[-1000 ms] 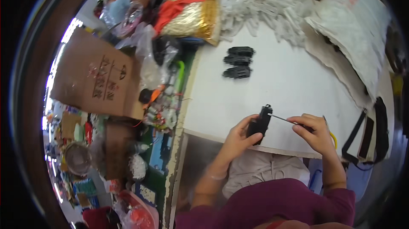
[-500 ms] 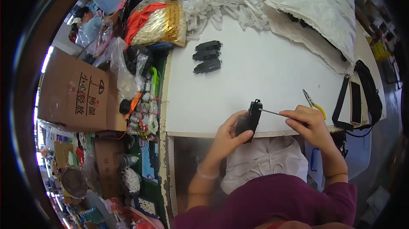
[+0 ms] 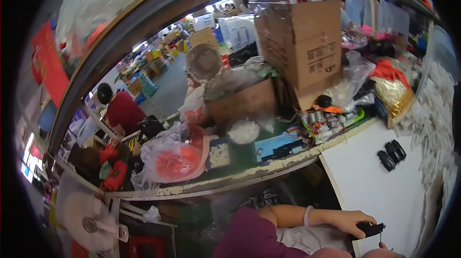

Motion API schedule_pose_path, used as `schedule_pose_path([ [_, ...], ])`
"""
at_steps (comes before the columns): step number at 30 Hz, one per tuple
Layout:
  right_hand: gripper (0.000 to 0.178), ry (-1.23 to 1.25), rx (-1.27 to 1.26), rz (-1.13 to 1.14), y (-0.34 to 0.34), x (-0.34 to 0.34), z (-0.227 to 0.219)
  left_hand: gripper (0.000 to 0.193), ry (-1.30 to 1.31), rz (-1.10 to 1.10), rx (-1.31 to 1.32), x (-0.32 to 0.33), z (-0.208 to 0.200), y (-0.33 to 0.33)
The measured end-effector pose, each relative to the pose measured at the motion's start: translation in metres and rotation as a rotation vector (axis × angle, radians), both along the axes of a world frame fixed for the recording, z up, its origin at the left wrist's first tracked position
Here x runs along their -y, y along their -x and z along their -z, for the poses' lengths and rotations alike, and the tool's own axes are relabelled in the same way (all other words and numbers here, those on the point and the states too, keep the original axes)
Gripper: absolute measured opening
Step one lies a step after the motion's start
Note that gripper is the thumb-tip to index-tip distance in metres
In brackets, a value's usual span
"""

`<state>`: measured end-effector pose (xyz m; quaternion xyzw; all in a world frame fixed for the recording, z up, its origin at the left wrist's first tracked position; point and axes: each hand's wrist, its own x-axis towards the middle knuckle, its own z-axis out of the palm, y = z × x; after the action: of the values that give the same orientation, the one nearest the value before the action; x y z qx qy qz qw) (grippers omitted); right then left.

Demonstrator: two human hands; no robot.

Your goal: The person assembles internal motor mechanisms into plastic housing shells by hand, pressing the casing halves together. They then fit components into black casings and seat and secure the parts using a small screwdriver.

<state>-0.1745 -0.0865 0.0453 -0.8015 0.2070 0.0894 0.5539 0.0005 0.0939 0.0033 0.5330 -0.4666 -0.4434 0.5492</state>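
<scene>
At the lower right, my left hand [image 3: 353,221] is closed around a black plastic housing [image 3: 370,229] above the near edge of the white table [image 3: 357,181]. A thin metal rod tool [image 3: 381,237] meets the end of this housing. Only a fingertip of my right hand [image 3: 382,246] shows at the lower edge, at the rod's near end; the rest is hidden. Farther along the table lie several similar black housings [image 3: 391,155], side by side.
Clear plastic pieces [image 3: 434,118] are heaped along the right. A green bench [image 3: 230,174] with a chipped edge crosses the middle, bearing a pink basin [image 3: 199,162], small motors [image 3: 326,123] and a large carton [image 3: 317,42]. A fan [image 3: 89,224] stands lower left; a person in red [image 3: 125,111] sits beyond.
The view has swung far to the left, so the table and my hands now appear at the lower right. The left hand still holds the housing, and the rod still touches it.
</scene>
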Motion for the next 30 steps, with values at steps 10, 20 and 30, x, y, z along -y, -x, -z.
schedule_pose_path([
  [10, 0.031, 0.870, 0.591, -0.087, -0.016, -0.025, 0.023, 0.052, 0.038, -0.220, 0.062, -0.029, -0.006, -0.003],
  [20, 0.027, 1.167, 0.675, -0.134, -0.032, -0.054, 0.008, 0.050, 0.157, -0.284, -0.078, -0.042, 0.016, -0.009],
  [30, 0.032, 0.653, 0.429, -0.051, -0.020, -0.060, 0.025, 0.052, 0.239, -0.416, -0.651, -0.044, 0.050, -0.012],
])
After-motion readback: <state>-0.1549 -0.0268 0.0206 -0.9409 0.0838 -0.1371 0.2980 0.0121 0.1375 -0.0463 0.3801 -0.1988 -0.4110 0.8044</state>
